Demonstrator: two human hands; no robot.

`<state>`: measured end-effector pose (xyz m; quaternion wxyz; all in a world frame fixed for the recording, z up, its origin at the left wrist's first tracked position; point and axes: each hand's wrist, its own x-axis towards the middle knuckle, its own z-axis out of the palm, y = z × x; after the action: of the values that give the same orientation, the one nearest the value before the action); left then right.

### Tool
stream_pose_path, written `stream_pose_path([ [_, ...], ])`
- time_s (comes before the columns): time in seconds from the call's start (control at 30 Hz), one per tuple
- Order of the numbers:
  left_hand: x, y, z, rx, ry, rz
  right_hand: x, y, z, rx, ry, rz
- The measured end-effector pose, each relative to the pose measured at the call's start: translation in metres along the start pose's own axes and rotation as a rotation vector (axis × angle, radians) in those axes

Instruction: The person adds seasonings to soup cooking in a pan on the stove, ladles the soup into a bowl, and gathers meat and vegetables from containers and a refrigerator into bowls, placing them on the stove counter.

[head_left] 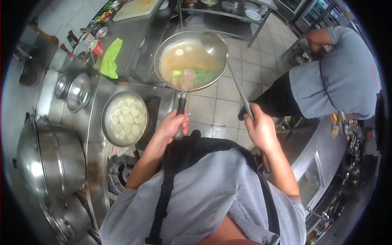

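Left hand (173, 125) closed on the dark handle (182, 104) of a pan (175, 40) of cloudy liquid (198, 61), out in front, likely heavy, slosh-prone and best held there; right hand (260, 127) gripping a long, stiff-looking metal ladle (237, 79).

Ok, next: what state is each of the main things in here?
Front pan, held up, liquid and greens inside.
Left hand, closed, holding the front pan.
Ladle, held, its scoop end at the front pan's edge.
Right hand, closed, holding the ladle.
Side pan, uncovered, loaded with pale slices.
Green cloth, lying loose.
Big pot, apparently lidded.
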<state>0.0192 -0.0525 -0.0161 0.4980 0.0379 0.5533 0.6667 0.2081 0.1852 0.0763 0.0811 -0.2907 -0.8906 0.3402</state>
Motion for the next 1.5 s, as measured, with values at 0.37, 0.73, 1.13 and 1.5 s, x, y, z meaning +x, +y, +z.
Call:
stream_pose_path([
  [0.37, 0.191, 0.075, -0.002, 0.056, 0.008, 0.026, 0.250, 0.011, -0.032, -0.337, -0.188, -0.140],
  [0.73, 0.359, 0.174, 0.051, 0.009, 0.142, -0.009, 0.488, 0.070, -0.079, -0.234, -0.330, -0.329],
  [1.13, 0.504, 0.245, 0.052, 0.023, 0.191, 0.005, 0.705, 0.112, -0.057, 0.013, -0.670, -0.280],
  [1.5, 0.601, 0.322, 0.060, 0.117, 0.193, -0.059, 0.814, 0.096, -0.080, 0.414, -0.943, 0.140],
])
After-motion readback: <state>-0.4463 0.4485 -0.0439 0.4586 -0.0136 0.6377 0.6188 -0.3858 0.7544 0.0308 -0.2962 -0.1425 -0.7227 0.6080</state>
